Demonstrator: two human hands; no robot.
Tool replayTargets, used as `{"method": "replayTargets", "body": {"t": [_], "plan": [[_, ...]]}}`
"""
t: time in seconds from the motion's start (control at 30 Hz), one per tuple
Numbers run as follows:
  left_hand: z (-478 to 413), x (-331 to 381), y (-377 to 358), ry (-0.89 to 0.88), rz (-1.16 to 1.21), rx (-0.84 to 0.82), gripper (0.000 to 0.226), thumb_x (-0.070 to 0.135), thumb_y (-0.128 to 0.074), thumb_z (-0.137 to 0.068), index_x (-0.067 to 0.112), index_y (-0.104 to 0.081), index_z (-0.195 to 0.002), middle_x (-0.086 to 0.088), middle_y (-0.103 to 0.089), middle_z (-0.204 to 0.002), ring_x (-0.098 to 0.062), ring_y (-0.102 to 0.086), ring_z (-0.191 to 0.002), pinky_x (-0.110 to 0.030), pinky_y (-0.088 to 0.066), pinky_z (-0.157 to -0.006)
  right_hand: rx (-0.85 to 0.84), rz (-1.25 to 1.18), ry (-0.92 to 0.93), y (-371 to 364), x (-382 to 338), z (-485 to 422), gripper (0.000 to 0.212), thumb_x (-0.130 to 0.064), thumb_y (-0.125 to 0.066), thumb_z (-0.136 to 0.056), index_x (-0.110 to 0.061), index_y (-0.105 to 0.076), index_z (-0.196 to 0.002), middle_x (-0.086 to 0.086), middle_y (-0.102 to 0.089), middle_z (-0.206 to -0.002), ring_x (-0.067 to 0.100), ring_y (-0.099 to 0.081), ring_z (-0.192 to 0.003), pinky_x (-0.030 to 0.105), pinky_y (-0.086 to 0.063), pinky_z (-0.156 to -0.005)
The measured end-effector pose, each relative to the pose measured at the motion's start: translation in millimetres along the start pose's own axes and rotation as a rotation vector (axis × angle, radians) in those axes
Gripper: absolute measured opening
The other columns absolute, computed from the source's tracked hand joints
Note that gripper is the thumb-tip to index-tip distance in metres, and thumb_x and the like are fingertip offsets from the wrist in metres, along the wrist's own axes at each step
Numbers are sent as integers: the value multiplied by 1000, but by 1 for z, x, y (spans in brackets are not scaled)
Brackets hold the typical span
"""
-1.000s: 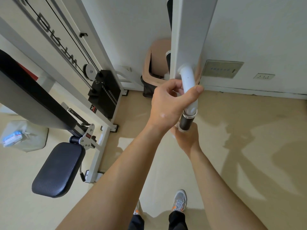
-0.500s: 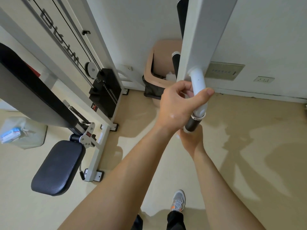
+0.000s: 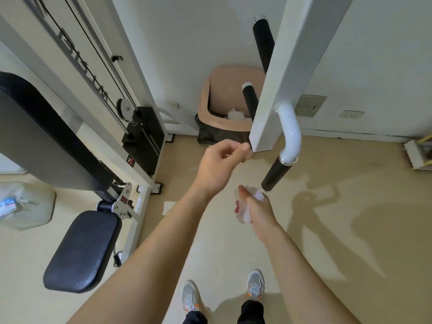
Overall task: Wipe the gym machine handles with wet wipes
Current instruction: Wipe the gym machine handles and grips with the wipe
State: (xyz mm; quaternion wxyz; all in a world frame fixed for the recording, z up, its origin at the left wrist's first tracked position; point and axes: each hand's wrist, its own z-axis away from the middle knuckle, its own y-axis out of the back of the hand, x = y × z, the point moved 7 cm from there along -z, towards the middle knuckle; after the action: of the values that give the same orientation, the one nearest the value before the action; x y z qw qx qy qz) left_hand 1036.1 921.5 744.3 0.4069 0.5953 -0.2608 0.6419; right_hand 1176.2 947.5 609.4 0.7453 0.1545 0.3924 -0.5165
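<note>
wet wipe (image 3: 245, 212) blurred (mostly hidden) | packet (image 3: 5, 206) cut off

floor (image 3: 350, 230): beige | on it: machine frame feet (image 3: 155, 187); lined bin (image 3: 224, 127); plastic bag (image 3: 25, 204); shoes (image 3: 255, 285)

Head-worn view, steeply down, close
</note>
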Motion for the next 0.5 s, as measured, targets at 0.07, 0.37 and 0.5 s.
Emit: {"method": "replayTargets", "body": {"t": [0.07,0.37,0.5], "plan": [[13,-31,34,74,-141,-1,11,29,-72,-94,19,-75,-90,12,-69,-83,2,-57,-72,-22,-45,-77,-123,-147,15,-29,-12,22,19,-32,-62,-97,-13,-58,-94,8,-57,-73,21,-52,-58,29,-43,-56],[48,-16,99,71,87,-51,16,27,-77,-91,15,-75,-102,-16,-73,-94,-25,-74,-80,-35,-62,-62,-283,-160,125,-134,-58,73,41,-48,-39,-103,-20,-60,-124,0,-74,-116,19,-72,-106,48,-52,-91],[31,-9,120,68,162,-9,4,11,-72,-93,7,-74,-94,-16,-70,-77,-20,-63,-58,-27,-51,-51,-281,-116,62,-149,-70,61,68,-65,-22,-100,-18,-58,-133,8,-69,-127,25,-68,-114,44,-53,-92]]}}
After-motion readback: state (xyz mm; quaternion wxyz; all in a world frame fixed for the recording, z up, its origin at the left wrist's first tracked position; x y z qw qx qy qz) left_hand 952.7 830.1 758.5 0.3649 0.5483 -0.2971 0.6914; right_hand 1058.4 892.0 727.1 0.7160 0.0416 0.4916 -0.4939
